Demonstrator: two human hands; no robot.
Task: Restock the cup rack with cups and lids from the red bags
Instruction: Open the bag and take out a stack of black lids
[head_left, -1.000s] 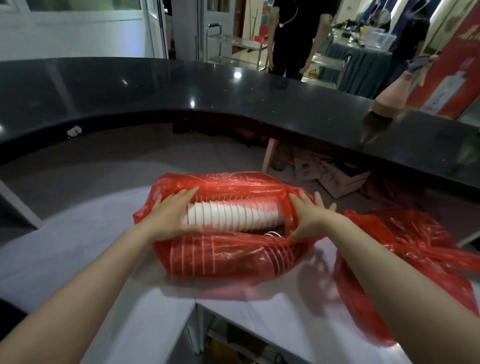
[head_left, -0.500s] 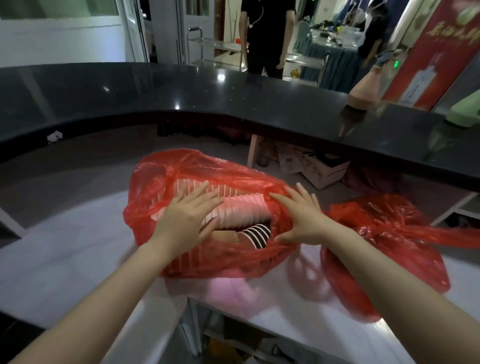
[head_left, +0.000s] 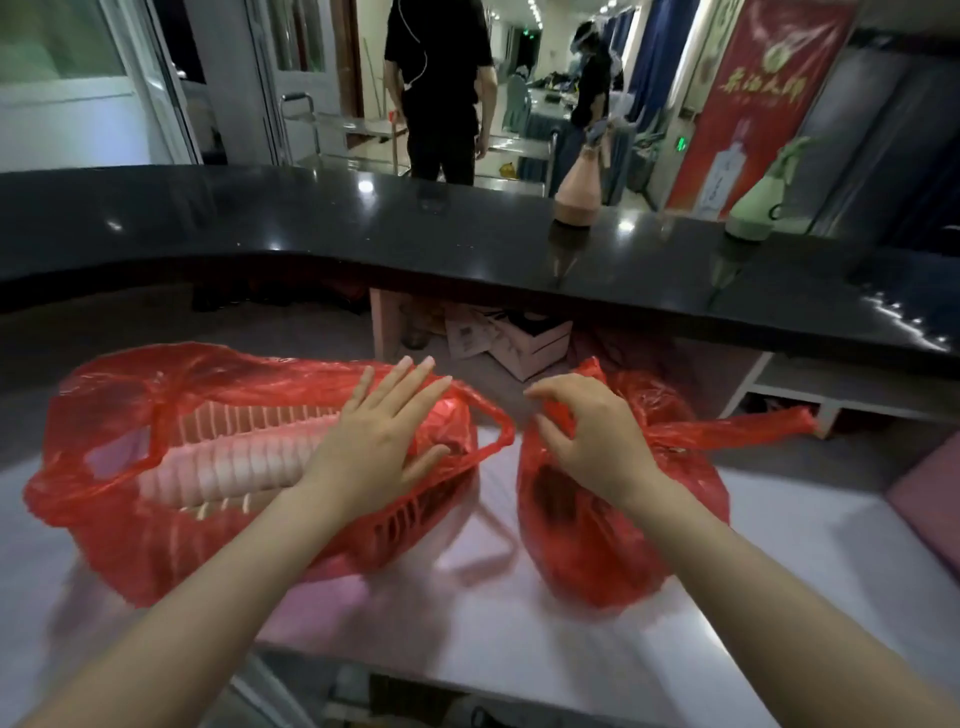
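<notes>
The left hand (head_left: 382, 447) lay flat with straight fingers on the big red bag (head_left: 130, 519) on the white counter (head_left: 519, 623), where a long stack of cups (head_left: 228, 473) showed through. The right hand (head_left: 597, 441) hovered with loosely bent fingers over the second red bag (head_left: 613, 551), though I could not tell if it pinched the plastic. The cups looked light and easy to squash, and the thin bags looked soft and slippery, so the stack was best held gently around its middle.

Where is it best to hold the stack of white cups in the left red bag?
Probably around its middle, from above: the stack of white cups lies on its side, exposed through the left red bag's open top, clear of the left hand.
</notes>
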